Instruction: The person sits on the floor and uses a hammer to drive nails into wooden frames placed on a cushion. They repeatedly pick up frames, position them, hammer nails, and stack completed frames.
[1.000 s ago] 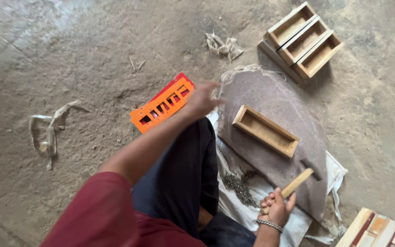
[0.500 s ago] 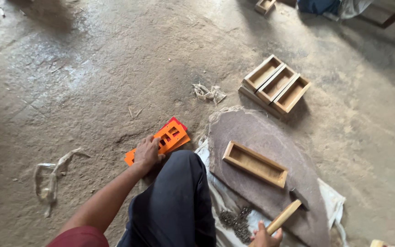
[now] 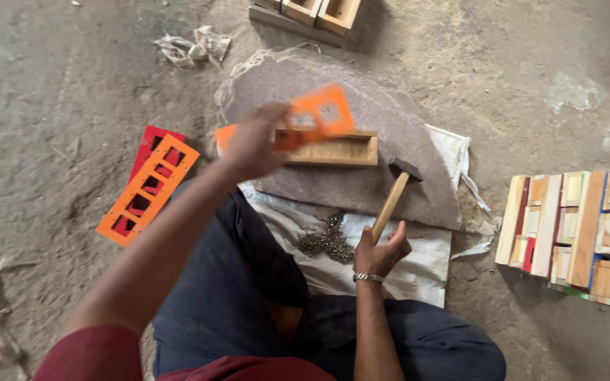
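Note:
My left hand holds an orange plastic cut-out panel, blurred, just above the long open wooden box. That box lies on a grey felt mat. My right hand grips the wooden handle of a hammer, whose head rests on the mat beside the box's right end. A pile of small dark nails lies on the white cloth just left of my right hand.
Orange and red cut-out panels lie stacked on the concrete floor at the left. Finished wooden boxes stand at the top edge. A stack of coloured wooden pieces sits at the right. Rag scraps lie nearby.
My left hand has lifted one orange panel from the stack on the floor and swung it right, over the wooden box. The camera view has shifted right. The hammer hand stays put.

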Motion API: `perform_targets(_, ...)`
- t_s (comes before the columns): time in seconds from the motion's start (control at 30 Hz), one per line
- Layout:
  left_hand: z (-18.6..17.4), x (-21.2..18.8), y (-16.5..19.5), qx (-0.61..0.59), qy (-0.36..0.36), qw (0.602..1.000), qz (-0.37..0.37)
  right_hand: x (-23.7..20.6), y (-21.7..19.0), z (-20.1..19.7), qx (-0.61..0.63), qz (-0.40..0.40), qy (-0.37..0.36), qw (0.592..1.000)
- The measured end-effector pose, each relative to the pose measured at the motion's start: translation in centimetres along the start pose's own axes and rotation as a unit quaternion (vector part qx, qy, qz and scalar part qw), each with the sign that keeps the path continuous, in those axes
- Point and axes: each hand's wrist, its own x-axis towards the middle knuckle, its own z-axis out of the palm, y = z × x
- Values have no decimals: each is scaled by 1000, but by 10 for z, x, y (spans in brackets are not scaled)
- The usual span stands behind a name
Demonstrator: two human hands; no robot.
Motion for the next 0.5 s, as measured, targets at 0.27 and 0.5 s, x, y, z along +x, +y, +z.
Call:
perform_targets(0.27,82,40,12,143,-57,984,93,23,-27,-6,57,-58,-68,994)
perform_targets(0.5,54,-6,-27,6,60,976,-207,115,-53,55,125,-80,-162,976)
